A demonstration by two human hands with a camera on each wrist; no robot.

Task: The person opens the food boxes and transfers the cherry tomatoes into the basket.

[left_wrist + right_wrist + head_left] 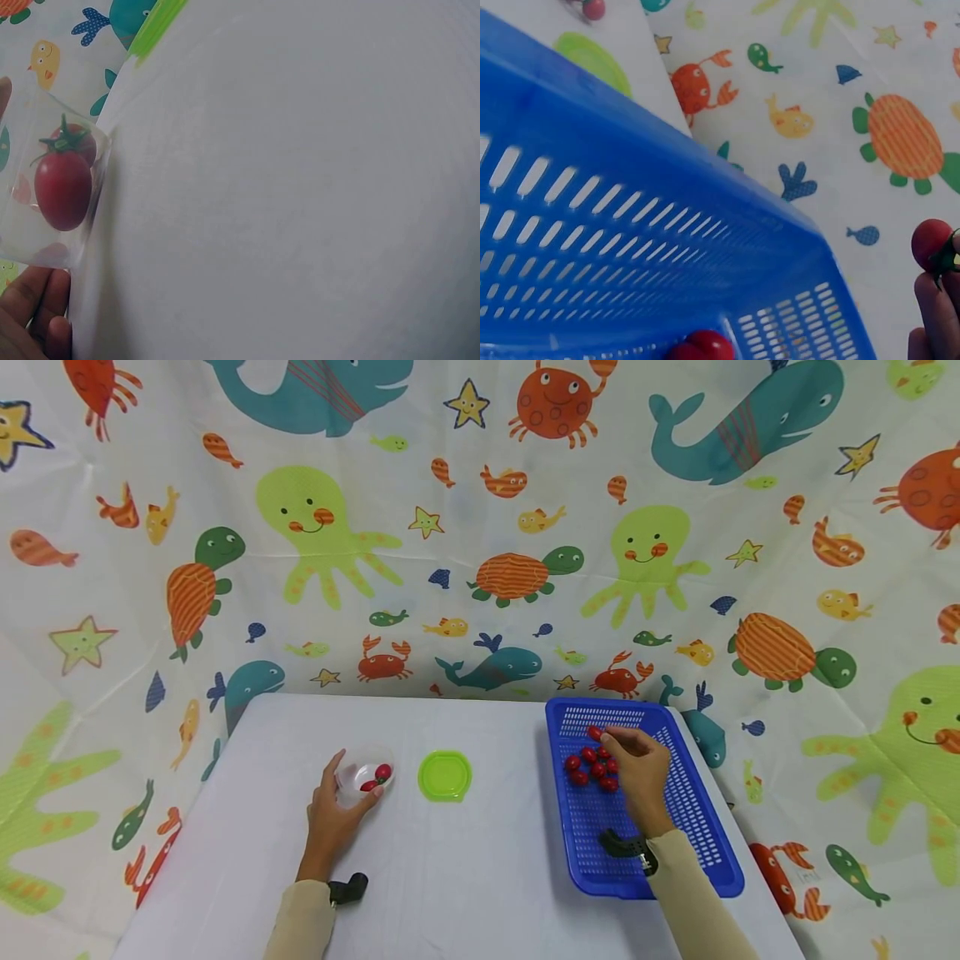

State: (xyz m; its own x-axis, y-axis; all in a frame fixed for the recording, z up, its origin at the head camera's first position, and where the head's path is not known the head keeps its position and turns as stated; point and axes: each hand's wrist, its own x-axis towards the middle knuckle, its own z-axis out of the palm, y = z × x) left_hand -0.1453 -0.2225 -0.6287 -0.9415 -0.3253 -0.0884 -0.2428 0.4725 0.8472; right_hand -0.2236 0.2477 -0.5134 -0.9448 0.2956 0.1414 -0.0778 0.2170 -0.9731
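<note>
My left hand (333,820) grips a clear plastic container (352,792), thumb on one side and fingers on the other. Inside it lie cherry tomatoes (64,189), two of them visible, one with a green stem. Over the far part of a blue basket (600,860), my right hand (641,768) pinches a single cherry tomato (931,244) by its stem end between thumb and fingers. Below that hand, several more red tomatoes (577,777) lie together on the basket floor; the hand partly hides them.
A bright green lid (445,776) lies flat on the white table (465,877) between container and basket. The basket has raised slotted walls. Behind the table hangs a cloth (465,602) printed with sea animals.
</note>
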